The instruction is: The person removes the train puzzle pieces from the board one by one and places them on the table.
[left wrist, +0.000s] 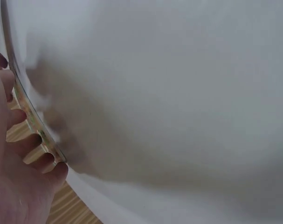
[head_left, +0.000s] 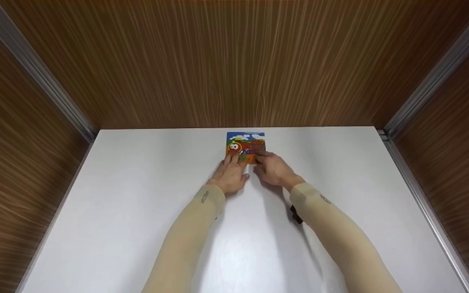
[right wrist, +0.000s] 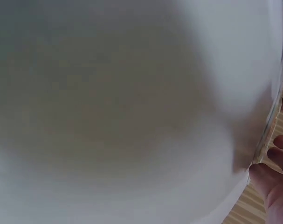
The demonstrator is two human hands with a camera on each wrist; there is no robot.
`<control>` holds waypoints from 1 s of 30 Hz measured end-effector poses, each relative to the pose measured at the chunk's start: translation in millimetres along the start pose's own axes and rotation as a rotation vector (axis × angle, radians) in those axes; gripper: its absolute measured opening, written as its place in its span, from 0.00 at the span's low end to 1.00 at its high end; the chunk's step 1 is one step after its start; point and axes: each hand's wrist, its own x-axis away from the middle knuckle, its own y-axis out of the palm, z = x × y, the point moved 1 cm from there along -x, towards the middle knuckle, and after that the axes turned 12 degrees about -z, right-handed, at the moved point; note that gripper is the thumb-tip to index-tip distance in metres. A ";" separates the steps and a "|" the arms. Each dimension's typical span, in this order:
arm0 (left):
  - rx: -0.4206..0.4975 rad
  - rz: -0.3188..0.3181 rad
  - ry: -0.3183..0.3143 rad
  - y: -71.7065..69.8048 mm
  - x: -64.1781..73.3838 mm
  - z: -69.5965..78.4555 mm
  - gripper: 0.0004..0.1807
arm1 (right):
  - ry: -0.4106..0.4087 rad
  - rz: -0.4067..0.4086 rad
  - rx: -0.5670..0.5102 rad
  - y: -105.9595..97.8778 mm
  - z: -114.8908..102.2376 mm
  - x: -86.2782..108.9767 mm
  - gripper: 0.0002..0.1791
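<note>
A small square picture board with a cartoon train, blue sky and white clouds lies flat on the white tabletop. My left hand rests on its lower left part, fingers straight and spread, thumb off to the right. At the lower right corner, my right hand touches the board with bent fingertips; its thumb sits low by the near edge. The left wrist view shows the thin board edge under the fingertips of the left hand. Fingertips of the right hand meet the board edge in the right wrist view.
The white table ends at a brown wood-grain back panel just beyond the board. Similar side panels with metal rails stand left and right. A small dark object shows beneath the right sleeve.
</note>
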 end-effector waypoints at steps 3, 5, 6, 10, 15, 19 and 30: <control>-0.013 0.001 0.001 1.7 0.8 0.9 0.36 | -0.021 -0.001 0.030 2.5 -0.5 1.6 0.28; -0.017 0.004 0.002 1.7 1.0 1.4 0.36 | -0.032 0.009 0.041 3.3 -0.6 1.9 0.26; -0.019 0.006 0.002 1.5 1.2 1.7 0.36 | -0.035 0.015 0.040 3.6 -0.4 2.0 0.25; -0.029 0.002 0.005 1.7 2.0 2.6 0.35 | -0.042 0.036 0.054 3.9 0.8 2.9 0.23; -0.030 0.003 0.003 4.9 6.4 5.7 0.34 | -0.022 0.036 0.074 3.0 1.8 6.5 0.21; -0.045 0.007 0.003 6.8 14.1 9.8 0.33 | 0.008 0.028 0.070 3.9 -0.9 11.4 0.19; -0.050 -0.020 0.011 6.2 31.4 16.4 0.32 | -0.085 0.079 0.100 5.8 -4.6 20.9 0.12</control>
